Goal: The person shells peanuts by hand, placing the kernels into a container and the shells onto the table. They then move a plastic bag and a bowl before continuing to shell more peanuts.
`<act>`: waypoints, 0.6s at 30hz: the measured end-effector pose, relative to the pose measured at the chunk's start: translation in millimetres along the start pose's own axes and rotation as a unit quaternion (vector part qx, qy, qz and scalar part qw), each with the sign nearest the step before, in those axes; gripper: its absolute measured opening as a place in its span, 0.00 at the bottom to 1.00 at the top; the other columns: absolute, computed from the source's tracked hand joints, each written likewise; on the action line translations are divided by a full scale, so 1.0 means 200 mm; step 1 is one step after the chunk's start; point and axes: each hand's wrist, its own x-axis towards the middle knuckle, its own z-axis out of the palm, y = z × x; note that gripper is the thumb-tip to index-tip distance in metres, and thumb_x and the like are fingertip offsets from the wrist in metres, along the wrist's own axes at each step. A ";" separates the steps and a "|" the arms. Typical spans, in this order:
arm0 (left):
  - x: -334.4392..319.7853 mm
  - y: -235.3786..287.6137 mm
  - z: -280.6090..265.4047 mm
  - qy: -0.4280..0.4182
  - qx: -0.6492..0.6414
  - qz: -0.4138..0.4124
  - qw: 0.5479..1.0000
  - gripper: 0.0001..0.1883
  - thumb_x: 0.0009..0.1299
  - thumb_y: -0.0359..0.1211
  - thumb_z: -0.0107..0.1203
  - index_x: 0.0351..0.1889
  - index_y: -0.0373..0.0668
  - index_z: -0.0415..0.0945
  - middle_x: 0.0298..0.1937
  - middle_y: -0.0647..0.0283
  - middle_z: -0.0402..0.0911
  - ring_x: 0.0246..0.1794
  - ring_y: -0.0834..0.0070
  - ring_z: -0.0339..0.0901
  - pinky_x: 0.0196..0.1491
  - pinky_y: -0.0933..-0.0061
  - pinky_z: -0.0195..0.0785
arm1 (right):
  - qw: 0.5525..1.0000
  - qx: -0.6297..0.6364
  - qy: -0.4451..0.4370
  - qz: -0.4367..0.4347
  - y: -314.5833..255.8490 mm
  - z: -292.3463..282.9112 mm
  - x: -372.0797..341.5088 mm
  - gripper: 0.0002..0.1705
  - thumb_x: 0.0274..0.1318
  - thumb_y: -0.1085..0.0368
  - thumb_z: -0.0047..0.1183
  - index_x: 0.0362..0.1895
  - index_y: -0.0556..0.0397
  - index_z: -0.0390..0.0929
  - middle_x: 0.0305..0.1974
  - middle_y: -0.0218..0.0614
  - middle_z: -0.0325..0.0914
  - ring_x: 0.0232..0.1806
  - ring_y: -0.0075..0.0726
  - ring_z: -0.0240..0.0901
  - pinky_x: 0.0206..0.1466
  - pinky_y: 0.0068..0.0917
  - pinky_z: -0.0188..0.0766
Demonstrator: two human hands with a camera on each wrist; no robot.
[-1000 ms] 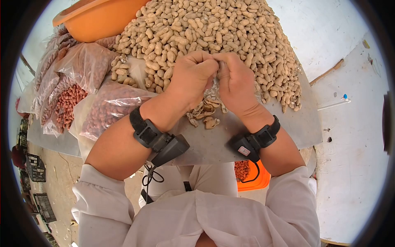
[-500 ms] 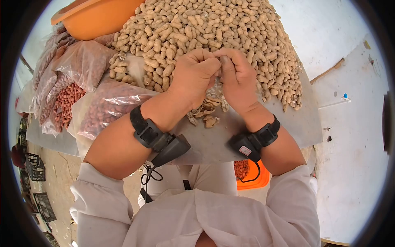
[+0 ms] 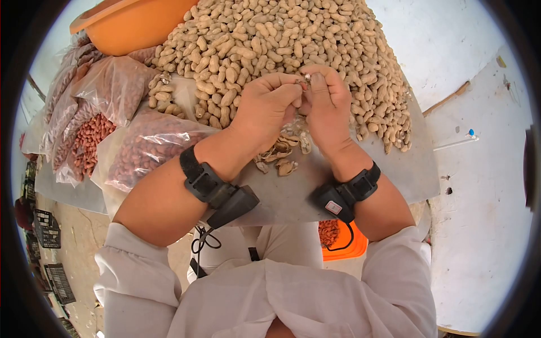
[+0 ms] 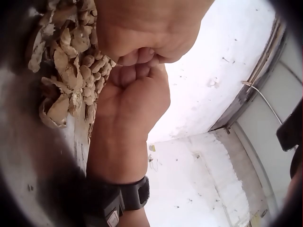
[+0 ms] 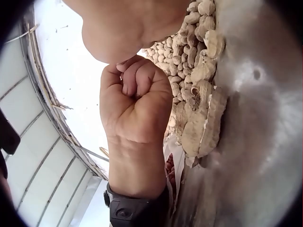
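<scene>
Left hand (image 3: 260,110) and right hand (image 3: 328,110) meet, fingers curled, pinching between them what appears to be a largely hidden peanut (image 3: 307,79). From there, the peanut pile (image 3: 282,39) lies at twelve o'clock, broken shells (image 3: 280,149) between six and seven, bagged kernels (image 3: 151,149) at eight.

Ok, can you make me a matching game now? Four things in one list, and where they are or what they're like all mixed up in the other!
Things
1. wide orange plastic basin
2. big heap of tan, knobbly unshelled peanuts
3. small pile of tan, papery peanut shells
4. clear, crinkly plastic bags

Places and states
A. whole and piled high, top middle of the head view
B. see-through, with reddish nuts inside
C. top left of the head view
D. broken open, on the smooth grey table

Right pairs: 1-C, 2-A, 3-D, 4-B
</scene>
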 end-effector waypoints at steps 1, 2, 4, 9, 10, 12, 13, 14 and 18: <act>0.00 0.00 -0.01 -0.016 -0.014 0.001 1.000 0.04 0.62 0.25 0.49 0.32 0.35 0.75 0.23 0.66 0.72 0.16 0.85 0.63 0.17 0.86 0.51 | 0.997 0.070 -0.005 0.031 0.00 0.00 0.00 0.10 0.64 0.66 0.38 0.40 0.54 0.72 0.23 0.24 0.66 0.23 0.14 0.59 0.25 0.13 0.59; 0.01 0.01 -0.01 -0.027 -0.010 -0.001 1.000 0.04 0.63 0.25 0.49 0.32 0.35 0.75 0.23 0.66 0.73 0.17 0.85 0.63 0.17 0.86 0.51 | 0.997 0.070 -0.015 0.030 -0.01 -0.01 0.00 0.10 0.64 0.66 0.38 0.40 0.54 0.72 0.22 0.24 0.65 0.21 0.15 0.59 0.24 0.13 0.59; 0.01 0.02 -0.01 -0.048 -0.001 -0.005 0.999 0.05 0.64 0.27 0.49 0.33 0.35 0.75 0.24 0.66 0.73 0.17 0.86 0.63 0.18 0.87 0.50 | 0.997 0.071 -0.034 0.028 -0.02 -0.02 0.01 0.09 0.63 0.67 0.38 0.41 0.55 0.71 0.19 0.25 0.65 0.19 0.15 0.61 0.21 0.14 0.58; 0.01 0.01 -0.03 -0.029 -0.025 -0.011 0.999 0.06 0.66 0.28 0.49 0.33 0.36 0.75 0.25 0.67 0.73 0.18 0.86 0.62 0.18 0.86 0.50 | 0.998 -0.021 -0.056 -0.028 -0.02 -0.04 0.01 0.09 0.63 0.67 0.37 0.41 0.55 0.71 0.18 0.25 0.65 0.18 0.16 0.60 0.21 0.15 0.58; 0.01 0.01 -0.03 -0.024 -0.033 -0.013 0.999 0.06 0.66 0.28 0.49 0.33 0.36 0.75 0.25 0.67 0.73 0.18 0.86 0.62 0.17 0.86 0.50 | 0.996 -0.042 -0.061 -0.040 -0.02 -0.04 0.01 0.09 0.63 0.67 0.37 0.41 0.55 0.71 0.18 0.25 0.65 0.18 0.16 0.61 0.20 0.16 0.58; 0.01 0.02 -0.04 -0.036 -0.048 -0.024 0.998 0.06 0.66 0.29 0.49 0.33 0.36 0.75 0.25 0.67 0.73 0.17 0.86 0.62 0.17 0.86 0.50 | 0.991 -0.089 -0.063 -0.071 -0.03 -0.04 0.02 0.10 0.63 0.68 0.37 0.40 0.55 0.71 0.18 0.25 0.65 0.19 0.16 0.61 0.20 0.16 0.58; 0.02 0.02 -0.05 -0.042 -0.056 -0.030 0.997 0.06 0.66 0.29 0.49 0.33 0.36 0.75 0.25 0.67 0.73 0.17 0.86 0.62 0.17 0.86 0.50 | 0.988 -0.112 -0.065 -0.086 -0.03 -0.04 0.02 0.10 0.63 0.68 0.37 0.40 0.55 0.72 0.18 0.24 0.65 0.19 0.16 0.61 0.20 0.16 0.58; 0.02 0.02 -0.05 -0.048 -0.053 -0.030 0.997 0.06 0.67 0.29 0.48 0.34 0.36 0.75 0.25 0.67 0.73 0.17 0.86 0.62 0.17 0.86 0.50 | 0.988 -0.112 -0.066 -0.085 -0.03 -0.04 0.02 0.10 0.63 0.68 0.37 0.40 0.55 0.72 0.19 0.25 0.66 0.18 0.16 0.61 0.20 0.17 0.58; 0.02 0.02 -0.05 -0.048 -0.039 -0.019 0.998 0.07 0.68 0.29 0.47 0.36 0.35 0.75 0.25 0.68 0.73 0.17 0.87 0.61 0.17 0.87 0.50 | 0.995 -0.048 -0.072 -0.041 -0.03 -0.04 0.02 0.10 0.62 0.67 0.38 0.39 0.56 0.72 0.20 0.25 0.67 0.19 0.17 0.61 0.23 0.16 0.60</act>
